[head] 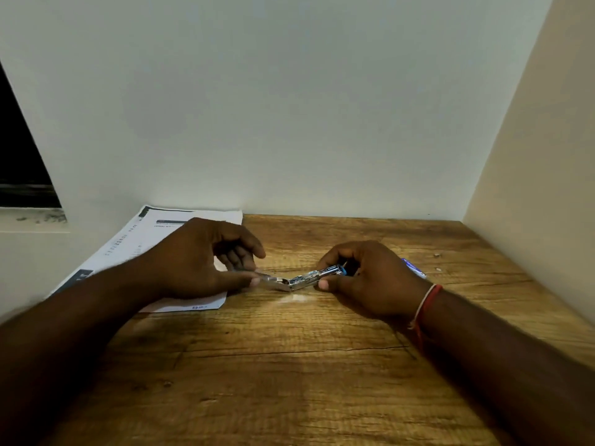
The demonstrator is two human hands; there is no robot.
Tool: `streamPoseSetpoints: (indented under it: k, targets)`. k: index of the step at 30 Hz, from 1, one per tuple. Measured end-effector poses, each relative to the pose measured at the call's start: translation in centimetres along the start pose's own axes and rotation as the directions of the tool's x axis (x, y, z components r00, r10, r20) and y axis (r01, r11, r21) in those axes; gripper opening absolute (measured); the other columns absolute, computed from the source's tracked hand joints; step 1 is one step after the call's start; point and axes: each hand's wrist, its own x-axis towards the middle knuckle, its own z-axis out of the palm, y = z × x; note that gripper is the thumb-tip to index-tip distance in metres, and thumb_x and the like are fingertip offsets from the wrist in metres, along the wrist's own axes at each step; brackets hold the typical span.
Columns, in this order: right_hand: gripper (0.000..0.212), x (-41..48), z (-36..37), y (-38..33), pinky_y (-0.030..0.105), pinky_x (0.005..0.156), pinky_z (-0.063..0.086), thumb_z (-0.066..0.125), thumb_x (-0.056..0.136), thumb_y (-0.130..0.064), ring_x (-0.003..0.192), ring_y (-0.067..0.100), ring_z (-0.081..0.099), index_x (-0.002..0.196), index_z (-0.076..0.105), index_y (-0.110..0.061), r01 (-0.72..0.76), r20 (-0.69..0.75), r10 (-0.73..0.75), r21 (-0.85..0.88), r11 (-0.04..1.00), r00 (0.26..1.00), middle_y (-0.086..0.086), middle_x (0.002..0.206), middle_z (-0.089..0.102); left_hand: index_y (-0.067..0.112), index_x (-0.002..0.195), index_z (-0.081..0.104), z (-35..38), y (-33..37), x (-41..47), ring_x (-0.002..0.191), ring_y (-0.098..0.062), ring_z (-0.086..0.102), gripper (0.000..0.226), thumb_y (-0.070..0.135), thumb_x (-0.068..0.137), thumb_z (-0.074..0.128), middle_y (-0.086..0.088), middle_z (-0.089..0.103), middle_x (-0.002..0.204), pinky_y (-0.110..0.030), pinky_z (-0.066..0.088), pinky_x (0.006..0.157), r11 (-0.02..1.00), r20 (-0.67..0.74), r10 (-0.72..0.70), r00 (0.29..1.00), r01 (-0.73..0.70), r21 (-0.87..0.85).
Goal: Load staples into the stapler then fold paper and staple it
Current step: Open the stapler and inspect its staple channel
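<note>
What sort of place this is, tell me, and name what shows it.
Probably a home or office desk corner: wood-grain tabletop, printed paper, an opened stapler, plain walls.

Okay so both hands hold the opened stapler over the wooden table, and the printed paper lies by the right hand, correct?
Not quite: the printed paper lies by the left hand, partly under it, as the head view shows. Both hands, the right hand included, do hold the opened stapler over the wooden table.
</note>
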Motion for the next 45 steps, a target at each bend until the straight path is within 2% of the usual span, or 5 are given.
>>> streamPoseSetpoints:
  k: [4, 11, 20, 28, 45]
  targets:
    - [0.019, 0.2, -0.3, 0.3, 0.031, 0.053, 0.046, 0.087, 0.088, 0.001, 0.058, 0.024, 0.059, 0.104, 0.08, -0.005, -0.104, 0.082, 0.078, 0.397, 0.912, 0.994, 0.033, 0.089, 0.074, 0.034, 0.108, 0.083, 0.2, 0.4, -0.3, 0.082, -0.012, 0.079, 0.039, 0.027, 0.076, 0.105, 0.01, 0.085, 0.09, -0.028, 0.065, 0.079, 0.998, 0.131, 0.014, 0.991, -0.021, 0.054]
    - [0.023, 0.6, 0.0, 0.7, 0.036, 0.073, 0.06, 0.066, 0.093, 0.022, 0.076, 0.035, 0.068, 0.116, 0.064, 0.022, -0.062, 0.156, -0.063, 0.683, 0.728, 0.986, 0.034, 0.091, 0.067, 0.039, 0.106, 0.083, 2.5, 1.2, -0.5, 0.074, -0.008, 0.072, 0.031, 0.051, 0.081, 0.098, 0.012, 0.081, 0.081, -0.044, 0.064, 0.078, 0.999, 0.112, 0.012, 0.994, -0.016, 0.034]
    - [0.021, -0.6, 0.2, -1.3, 0.029, 0.069, 0.067, 0.063, 0.095, 0.021, 0.071, 0.023, 0.078, 0.116, 0.062, 0.02, -0.035, 0.177, -0.106, 0.647, 0.761, 0.979, 0.034, 0.094, 0.072, 0.043, 0.141, 0.074, 4.4, 1.1, -0.2, 0.084, -0.013, 0.069, 0.046, 0.047, 0.097, 0.086, 0.018, 0.071, 0.103, -0.028, 0.056, 0.073, 0.925, 0.086, 0.324, 0.942, -0.335, 0.179]
    - [0.022, -0.7, 0.3, -1.5, 0.03, 0.069, 0.067, 0.065, 0.093, 0.02, 0.071, 0.024, 0.079, 0.115, 0.064, 0.017, -0.018, 0.169, -0.115, 0.633, 0.774, 0.979, 0.035, 0.096, 0.072, 0.051, 0.149, 0.065, 4.5, 1.3, -0.2, 0.087, -0.009, 0.067, 0.05, 0.055, 0.101, 0.078, 0.023, 0.063, 0.111, -0.026, 0.055, 0.07, 0.893, 0.121, 0.34, 0.933, -0.361, 0.27]
    - [0.021, -0.9, 0.7, -1.8, 0.027, 0.068, 0.065, 0.067, 0.094, 0.018, 0.07, 0.021, 0.078, 0.114, 0.064, 0.019, -0.01, 0.137, -0.094, 0.611, 0.791, 0.986, 0.027, 0.091, 0.076, 0.039, 0.116, 0.068, 4.3, 1.6, -0.2, 0.088, -0.012, 0.065, 0.027, 0.046, 0.097, 0.087, 0.023, 0.054, 0.108, -0.028, 0.057, 0.075, 0.911, 0.121, 0.344, 0.931, -0.362, 0.195]
